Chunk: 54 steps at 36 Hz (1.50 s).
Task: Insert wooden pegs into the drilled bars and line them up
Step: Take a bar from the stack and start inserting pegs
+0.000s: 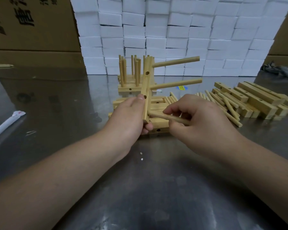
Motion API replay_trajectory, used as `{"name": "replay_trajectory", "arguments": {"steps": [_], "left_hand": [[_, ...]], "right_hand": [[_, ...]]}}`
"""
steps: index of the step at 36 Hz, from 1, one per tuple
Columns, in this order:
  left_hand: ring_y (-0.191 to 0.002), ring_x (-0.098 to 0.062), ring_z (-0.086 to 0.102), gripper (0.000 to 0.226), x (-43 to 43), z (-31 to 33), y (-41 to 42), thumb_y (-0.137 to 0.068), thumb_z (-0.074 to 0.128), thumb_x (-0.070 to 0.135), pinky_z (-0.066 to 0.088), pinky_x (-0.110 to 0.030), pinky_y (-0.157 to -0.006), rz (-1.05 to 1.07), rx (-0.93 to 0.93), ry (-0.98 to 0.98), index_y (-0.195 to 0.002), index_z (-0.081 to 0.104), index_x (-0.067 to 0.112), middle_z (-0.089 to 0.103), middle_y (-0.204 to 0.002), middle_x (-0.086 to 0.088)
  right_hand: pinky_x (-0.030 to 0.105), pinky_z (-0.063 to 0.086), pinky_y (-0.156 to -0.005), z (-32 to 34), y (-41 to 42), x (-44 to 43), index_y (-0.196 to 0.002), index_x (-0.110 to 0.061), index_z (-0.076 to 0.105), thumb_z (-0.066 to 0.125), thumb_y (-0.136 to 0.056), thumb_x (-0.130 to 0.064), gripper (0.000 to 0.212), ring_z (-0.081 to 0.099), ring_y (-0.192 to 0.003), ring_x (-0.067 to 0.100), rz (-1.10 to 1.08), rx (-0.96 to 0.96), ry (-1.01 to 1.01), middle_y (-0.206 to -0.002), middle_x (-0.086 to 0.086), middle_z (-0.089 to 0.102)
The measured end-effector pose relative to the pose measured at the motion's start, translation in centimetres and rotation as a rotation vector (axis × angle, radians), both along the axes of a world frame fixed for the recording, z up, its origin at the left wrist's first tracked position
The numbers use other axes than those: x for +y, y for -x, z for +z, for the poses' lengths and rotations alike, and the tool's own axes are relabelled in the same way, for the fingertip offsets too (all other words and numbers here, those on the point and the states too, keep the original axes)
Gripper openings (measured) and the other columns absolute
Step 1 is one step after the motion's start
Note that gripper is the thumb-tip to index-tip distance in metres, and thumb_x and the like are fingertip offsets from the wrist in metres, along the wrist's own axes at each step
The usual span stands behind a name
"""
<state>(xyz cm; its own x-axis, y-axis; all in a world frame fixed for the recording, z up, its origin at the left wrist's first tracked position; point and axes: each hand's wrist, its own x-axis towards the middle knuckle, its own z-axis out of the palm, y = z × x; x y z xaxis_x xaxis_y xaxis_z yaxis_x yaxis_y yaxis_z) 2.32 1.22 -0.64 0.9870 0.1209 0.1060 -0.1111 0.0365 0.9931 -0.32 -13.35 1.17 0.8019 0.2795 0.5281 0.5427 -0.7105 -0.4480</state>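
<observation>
**Peg-fitting: light round wooden peg [166,117] going into the pale square drilled wooden bar [147,83]**

Left hand [128,117] is gripping the bar upright above the grey steel table [156,180]. Its thumb is pressing the front face and its fingers are curling round the lower end. Right hand [203,120] is pinching the peg between thumb and forefinger, with the other fingers curling beneath. The peg's tip is touching the bar near its bottom, but I cannot tell whether it is entering a hole.

Two seated long pegs [176,84] are sticking out to the right higher up. This one should probably be running parallel to them and pushed straight, while the left grip is bracing against the push.

Finished bars with upright pegs [130,70] are standing just behind. Flat wooden bars [158,130] are lying directly under the hands and may be crowding the bar's lower end. Loose round pegs [223,100] and stacked drilled bars [249,97] are lying to the right. White foam blocks [173,30] are walling the back, beside brown cardboard boxes [32,22].
</observation>
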Motion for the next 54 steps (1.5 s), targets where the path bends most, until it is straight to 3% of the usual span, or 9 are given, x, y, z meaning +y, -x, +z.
{"name": "replay_trajectory", "arguments": {"steps": [12, 23, 31, 36, 40, 43, 47, 49, 54], "left_hand": [[-0.042, -0.009, 0.048, 0.034, 0.3, 0.4, 0.6, -0.1, 0.032, 0.035, 0.043, -0.029, -0.055, 0.013, -0.054, -0.103, -0.08, 0.057, 0.022, 0.055, -0.047, 0.007], [-0.033, -0.006, 0.04, 0.039, 0.1, 0.6, 1.8, -0.1, 0.025, 0.04, 0.036, -0.022, -0.046, 0.067, -0.138, -0.371, -0.072, 0.047, 0.022, 0.045, -0.034, 0.002], [-0.032, -0.009, 0.033, 0.033, -0.3, 0.9, 1.9, -0.1, 0.032, 0.032, 0.029, -0.022, -0.041, 0.008, -0.135, -0.178, -0.099, 0.058, 0.012, 0.041, -0.047, 0.002], [-0.031, -0.004, 0.03, 0.03, -0.1, 0.9, 2.2, -0.101, 0.031, 0.027, 0.026, -0.022, -0.045, -0.071, -0.178, -0.18, -0.085, 0.054, 0.014, 0.044, -0.035, 0.009], [-0.041, -0.01, 0.035, 0.032, -0.1, 0.6, 2.1, -0.1, 0.033, 0.026, 0.024, -0.028, -0.05, -0.037, -0.21, -0.223, -0.076, 0.053, 0.019, 0.046, -0.038, 0.011], [-0.045, -0.013, 0.036, 0.038, 0.0, 0.6, 1.9, -0.1, 0.034, 0.029, 0.027, -0.029, -0.052, -0.014, -0.227, -0.212, -0.068, 0.056, 0.027, 0.049, -0.045, 0.013], [-0.056, -0.014, 0.041, 0.037, 0.0, 0.6, 2.0, -0.091, 0.036, 0.039, 0.032, -0.032, -0.058, 0.006, -0.259, -0.206, -0.061, 0.058, 0.043, 0.055, -0.061, 0.014], [-0.056, -0.014, 0.041, 0.033, 0.0, 0.6, 2.2, -0.088, 0.036, 0.042, 0.032, -0.032, -0.059, 0.002, -0.278, -0.225, -0.062, 0.057, 0.042, 0.055, -0.065, 0.013], [-0.065, -0.014, 0.044, 0.028, -0.1, 0.8, 2.3, -0.099, 0.034, 0.033, 0.037, -0.037, -0.066, -0.014, -0.3, -0.296, -0.078, 0.052, 0.033, 0.054, -0.074, 0.011]], "right_hand": [[0.014, 0.046, -0.084, -0.7, -0.3, -0.6, -0.105, -0.024, 0.071, 0.067, -0.081, -0.023, 0.025, 0.053, -0.103, -0.004, 0.121, -0.102, -0.033, -0.101, -0.013, 0.069], [0.032, 0.054, -0.064, -0.2, 0.3, -0.4, -0.094, -0.014, 0.073, 0.065, -0.075, -0.022, 0.022, 0.062, -0.076, 0.01, 0.164, -0.269, 0.104, -0.08, -0.001, 0.072], [0.036, 0.057, -0.061, -0.2, 0.7, 0.0, -0.098, -0.012, 0.073, 0.061, -0.079, -0.023, 0.025, 0.068, -0.072, 0.018, 0.15, -0.283, 0.127, -0.078, 0.002, 0.072], [0.02, 0.047, -0.073, -0.2, 0.6, 0.0, -0.104, -0.014, 0.071, 0.058, -0.08, -0.027, 0.03, 0.057, -0.096, 0.006, 0.177, -0.205, 0.032, -0.091, -0.003, 0.073], [-0.002, 0.037, -0.074, -0.5, 0.6, 0.1, -0.097, -0.034, 0.07, 0.063, -0.085, -0.028, 0.015, 0.051, -0.087, -0.024, 0.21, -0.032, -0.075, -0.089, -0.052, 0.05], [0.004, 0.042, -0.068, -0.6, 0.7, 0.3, -0.079, -0.057, 0.058, 0.062, -0.083, -0.028, 0.029, 0.057, -0.081, -0.012, 0.206, 0.114, -0.225, -0.078, -0.036, 0.061], [0.006, 0.041, -0.05, -0.3, 1.0, 0.6, -0.061, -0.041, 0.065, 0.063, -0.084, -0.024, 0.028, 0.059, -0.062, -0.002, 0.18, 0.221, -0.407, -0.059, -0.01, 0.062], [0.004, 0.033, -0.041, -0.3, 1.0, 0.6, -0.072, -0.031, 0.068, 0.061, -0.086, -0.02, 0.019, 0.051, -0.044, -0.007, 0.208, 0.315, -0.481, -0.039, -0.017, 0.051], [0.008, 0.029, -0.037, -0.4, 0.7, 0.6, -0.073, -0.016, 0.07, 0.06, -0.085, -0.021, 0.017, 0.039, -0.033, -0.001, 0.24, 0.543, -0.657, -0.035, -0.013, 0.043]]}}
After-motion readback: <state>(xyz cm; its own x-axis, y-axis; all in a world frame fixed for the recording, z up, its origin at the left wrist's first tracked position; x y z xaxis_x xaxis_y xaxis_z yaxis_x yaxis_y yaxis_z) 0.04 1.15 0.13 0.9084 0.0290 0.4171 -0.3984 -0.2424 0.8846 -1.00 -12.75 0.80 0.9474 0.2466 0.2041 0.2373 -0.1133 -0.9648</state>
